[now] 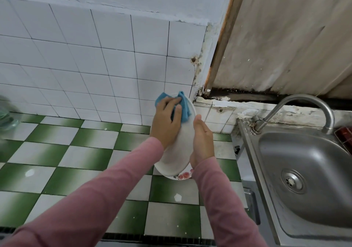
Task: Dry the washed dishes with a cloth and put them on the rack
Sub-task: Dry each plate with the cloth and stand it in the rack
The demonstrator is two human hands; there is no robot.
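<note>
I hold a white oval plate (179,151) with a red flower pattern on its near rim, tilted on edge above the floor. My left hand (166,121) presses a blue cloth (183,107) against the plate's underside near its far end, fingers curled over the cloth. My right hand (202,142) grips the plate's right edge, thumb up along the rim. The plate's front face is turned away from me. No rack is clearly in view.
A steel sink (304,170) with a curved tap (297,111) stands at the right; a red item (345,134) shows at its far edge. White wall tiles lie ahead, a green-and-white checkered floor (76,161) below. A glass jar (7,117) sits at far left.
</note>
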